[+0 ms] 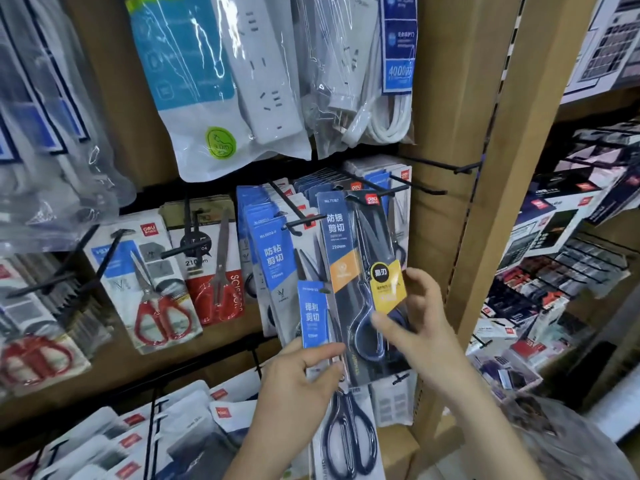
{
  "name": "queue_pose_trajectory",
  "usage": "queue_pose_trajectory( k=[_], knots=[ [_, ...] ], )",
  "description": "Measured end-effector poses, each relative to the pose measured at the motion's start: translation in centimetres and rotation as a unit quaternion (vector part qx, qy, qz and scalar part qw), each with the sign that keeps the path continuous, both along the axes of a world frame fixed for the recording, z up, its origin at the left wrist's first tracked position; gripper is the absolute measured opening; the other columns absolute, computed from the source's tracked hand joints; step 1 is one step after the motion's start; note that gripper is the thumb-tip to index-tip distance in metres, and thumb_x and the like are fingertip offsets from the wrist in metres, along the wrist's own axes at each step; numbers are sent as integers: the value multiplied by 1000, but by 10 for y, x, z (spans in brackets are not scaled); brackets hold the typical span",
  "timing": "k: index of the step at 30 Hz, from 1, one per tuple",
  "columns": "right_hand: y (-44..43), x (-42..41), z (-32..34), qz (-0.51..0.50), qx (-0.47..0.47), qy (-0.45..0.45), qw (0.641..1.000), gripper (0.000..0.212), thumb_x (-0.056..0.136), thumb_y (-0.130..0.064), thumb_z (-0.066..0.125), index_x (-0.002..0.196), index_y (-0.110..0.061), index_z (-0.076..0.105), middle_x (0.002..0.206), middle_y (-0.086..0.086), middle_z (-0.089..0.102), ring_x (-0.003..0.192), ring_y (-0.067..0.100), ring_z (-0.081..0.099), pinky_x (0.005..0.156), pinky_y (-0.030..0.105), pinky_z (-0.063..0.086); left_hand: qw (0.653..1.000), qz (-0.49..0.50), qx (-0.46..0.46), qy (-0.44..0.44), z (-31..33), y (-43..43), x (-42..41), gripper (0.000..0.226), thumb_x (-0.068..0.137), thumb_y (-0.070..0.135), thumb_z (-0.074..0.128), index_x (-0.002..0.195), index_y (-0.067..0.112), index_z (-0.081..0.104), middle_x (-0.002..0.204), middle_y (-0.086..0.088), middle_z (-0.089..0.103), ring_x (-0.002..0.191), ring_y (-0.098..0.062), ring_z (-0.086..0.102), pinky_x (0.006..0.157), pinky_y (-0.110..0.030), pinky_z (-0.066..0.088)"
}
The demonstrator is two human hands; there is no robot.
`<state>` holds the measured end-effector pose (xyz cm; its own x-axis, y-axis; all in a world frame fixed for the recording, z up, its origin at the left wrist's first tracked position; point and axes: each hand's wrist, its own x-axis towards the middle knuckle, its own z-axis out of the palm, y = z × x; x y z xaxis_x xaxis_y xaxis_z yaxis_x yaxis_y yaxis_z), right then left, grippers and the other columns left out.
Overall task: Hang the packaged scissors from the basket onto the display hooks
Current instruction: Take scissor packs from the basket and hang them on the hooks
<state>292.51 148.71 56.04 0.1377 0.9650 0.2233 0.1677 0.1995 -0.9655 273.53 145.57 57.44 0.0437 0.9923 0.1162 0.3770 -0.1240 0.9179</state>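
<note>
Before the brown display board [436, 237], the dark scissors pack [349, 271] stands upright at centre, a smaller blue-labelled pack [313, 317] at its 8 o'clock. The right hand [412, 327] pinches the dark pack at 4 o'clock; the left hand [294, 379] grips the smaller one. A black hook [377, 188] lies by the dark pack's top, 12 o'clock.

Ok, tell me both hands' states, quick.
Left hand: gripping the blue-label scissors pack.
Right hand: pinching the dark yellow-label scissors pack.

Brown display board [437, 258] with black wire hooks [433, 164] carrying bagged power strips [263, 91] up top, red-handled scissors packs [152, 289] left, blue-card scissors packs [270, 258] centre, white packs [131, 441] below.
</note>
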Motion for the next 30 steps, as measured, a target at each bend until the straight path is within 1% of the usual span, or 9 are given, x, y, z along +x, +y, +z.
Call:
queue_pose_trajectory(
  k=[3,7,12,15,19,21,24,27,30],
  knots=[
    [-11,-2,-20,1,-7,-99,995,89,78,-38,80,142,-62,23,127,-15,56,120,4,52,98,32,45,999,-9,24,45,-1,1,0,35,88,9,71,89,44,70,112,19,60,98,24,52,76,3,41],
    [13,-9,-21,-76,40,-172,981,80,89,-37,69,149,-54,19,107,-10,55,97,5,52,79,21,40,998,13,26,57,-7,-6,-9,41,88,7,70,84,48,69,113,27,57,101,24,51,75,4,39],
    [48,-14,-27,-90,0,-213,973,81,92,-42,63,153,-50,11,108,9,57,93,21,54,74,34,41,999,41,14,-11,-6,-20,-25,46,85,1,71,77,45,78,113,18,65,100,13,59,79,-1,43],
    [47,-14,-34,-110,-49,-286,951,88,89,-47,64,152,-50,2,144,16,39,129,37,40,101,45,38,998,48,13,-29,1,-31,-33,46,87,3,69,85,48,77,112,19,67,104,12,58,80,1,41],
    [-6,-22,-16,16,-107,-58,992,58,90,-44,63,143,-43,38,143,-7,50,131,13,47,108,37,40,996,58,1,-65,10,-42,-45,47,90,5,66,90,51,74,106,29,69,107,12,58,80,0,43],
    [-41,-33,-7,159,-195,61,966,48,84,-47,60,130,-38,56,127,-6,67,117,10,62,104,41,49,993,64,-8,-99,12,-45,-49,50,91,3,64,95,52,72,110,34,66,111,12,57,89,-8,47],
    [-77,-52,-5,279,-225,93,929,39,92,-33,65,129,-19,63,118,6,72,113,23,66,99,42,52,988,83,-3,-130,13,-53,-59,53,92,1,62,110,50,67,123,30,62,124,5,52,108,-36,44],
    [-93,-73,-6,239,-190,106,946,22,91,-17,63,107,-9,74,98,14,76,84,17,72,74,21,55,984,99,-3,-150,14,-66,-71,60,95,6,58,123,59,53,133,8,61,128,-11,53,112,-50,39],
    [-108,-95,-7,180,-160,122,963,20,81,-22,65,91,-10,78,89,16,76,80,24,69,75,28,52,973,96,-15,-210,18,-80,-91,66,98,4,52,126,64,42,116,-5,72,110,-28,67,101,-55,47]
  ],
)
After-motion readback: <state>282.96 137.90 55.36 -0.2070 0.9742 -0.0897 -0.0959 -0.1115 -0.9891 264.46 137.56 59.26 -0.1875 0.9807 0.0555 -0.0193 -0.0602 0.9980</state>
